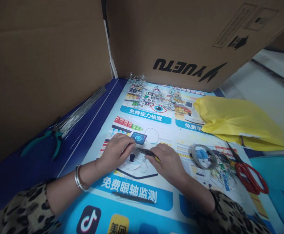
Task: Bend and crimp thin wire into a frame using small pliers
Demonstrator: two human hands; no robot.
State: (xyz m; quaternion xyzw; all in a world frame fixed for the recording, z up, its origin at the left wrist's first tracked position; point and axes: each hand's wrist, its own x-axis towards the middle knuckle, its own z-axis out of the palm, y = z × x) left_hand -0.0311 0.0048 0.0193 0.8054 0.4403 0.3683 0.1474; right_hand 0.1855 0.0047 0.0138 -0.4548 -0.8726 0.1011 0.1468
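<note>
My right hand (169, 162) is closed around a pair of pliers (144, 151) with dark narrow jaws and a bit of yellow on the handle. Its jaws reach left to the fingertips of my left hand (118, 149), which pinch a thin wire whose end is hard to see. Faint loops of fine wire (145, 167) with tiny coloured specks hang below the two hands. Just beyond them, a round wire loop (152, 136) lies on the printed sheet (154, 126).
Teal-handled cutters (56, 143) and a bundle of straight wires (83, 110) lie at left. Beaded wire pieces (158, 94) sit at the back. On the right are a tape roll (203, 157), red scissors (251, 177) and a yellow bag (241, 123). Cardboard walls (161, 39) stand behind.
</note>
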